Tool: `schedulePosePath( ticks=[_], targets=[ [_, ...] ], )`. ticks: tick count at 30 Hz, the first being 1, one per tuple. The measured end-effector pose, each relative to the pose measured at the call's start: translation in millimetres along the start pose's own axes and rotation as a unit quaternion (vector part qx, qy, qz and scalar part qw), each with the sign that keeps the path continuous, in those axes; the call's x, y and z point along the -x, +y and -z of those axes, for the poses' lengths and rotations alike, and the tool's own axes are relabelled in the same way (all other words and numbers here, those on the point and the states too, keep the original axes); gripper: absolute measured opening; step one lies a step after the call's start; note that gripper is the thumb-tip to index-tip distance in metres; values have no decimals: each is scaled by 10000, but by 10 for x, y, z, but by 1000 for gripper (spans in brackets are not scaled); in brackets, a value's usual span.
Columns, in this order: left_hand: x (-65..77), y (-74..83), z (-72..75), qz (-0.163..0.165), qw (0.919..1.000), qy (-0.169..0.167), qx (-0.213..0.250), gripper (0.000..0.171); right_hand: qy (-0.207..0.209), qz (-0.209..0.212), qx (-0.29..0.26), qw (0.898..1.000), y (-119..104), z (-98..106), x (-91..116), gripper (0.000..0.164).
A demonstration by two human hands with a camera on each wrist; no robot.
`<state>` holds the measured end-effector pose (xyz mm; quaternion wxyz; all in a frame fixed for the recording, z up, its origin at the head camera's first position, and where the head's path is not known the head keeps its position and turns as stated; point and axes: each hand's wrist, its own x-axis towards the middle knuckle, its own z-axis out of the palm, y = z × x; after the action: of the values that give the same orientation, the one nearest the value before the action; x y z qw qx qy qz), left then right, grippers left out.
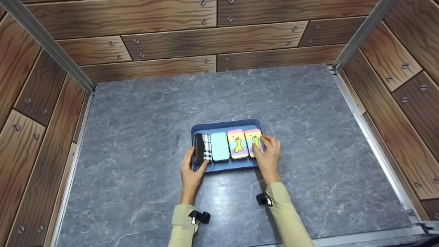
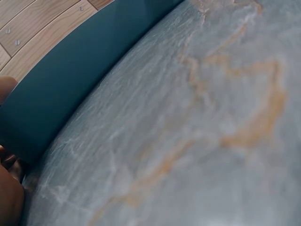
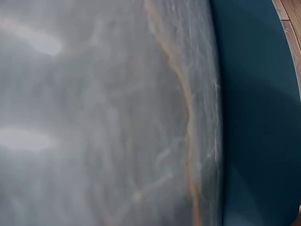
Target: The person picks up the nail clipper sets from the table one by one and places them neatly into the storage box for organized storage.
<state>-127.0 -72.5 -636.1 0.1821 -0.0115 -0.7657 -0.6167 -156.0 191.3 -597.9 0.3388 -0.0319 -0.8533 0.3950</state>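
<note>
In the head view a blue tray holds a row of small rounded cases. At its left end lies a black case with a plaid side; my left hand spans it, fingers along the left side and thumb at the lower right corner. Beside it is a light blue case, then a pastel-striped giraffe case. My right hand holds the matching rightmost giraffe case between thumb and fingers. The wrist views show mainly the tray's outer wall, with the hands mostly out of frame.
The tray stands on a grey marbled tabletop. Wood-patterned panels enclose the back and both sides, with metal rails along the edges. A small dark camera sits on each sleeve cuff.
</note>
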Motion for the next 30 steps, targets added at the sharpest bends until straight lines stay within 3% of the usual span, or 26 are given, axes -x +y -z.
schedulePosePath(
  ticks=[6, 9, 13, 18, 23, 30],
  targets=[
    [4, 1, 2, 100, 9999, -58, 12, 68, -618, 84, 25, 9981, 8, 84, -44, 34],
    [6, 161, 31, 108, 9998, -107, 92, 66, -1252, 308, -38, 9917, 36, 148, -62, 40],
    [1, 391, 69, 69, 9998, -136, 119, 64, -2394, 352, 11, 9703, 65, 227, -75, 62],
    [-4, 408, 66, -6, 9999, -105, 52, 64, -3544, -88, 301, 9346, 54, 258, -136, 93],
    [-4, 410, 67, -45, 10000, -51, -8, 64, -4042, -192, 590, 9125, 44, 239, -259, 110],
    [-10, 411, 66, -9, 10000, -54, 60, 64, -4544, 497, 1102, 8826, 18, 183, -427, 111]
  ],
)
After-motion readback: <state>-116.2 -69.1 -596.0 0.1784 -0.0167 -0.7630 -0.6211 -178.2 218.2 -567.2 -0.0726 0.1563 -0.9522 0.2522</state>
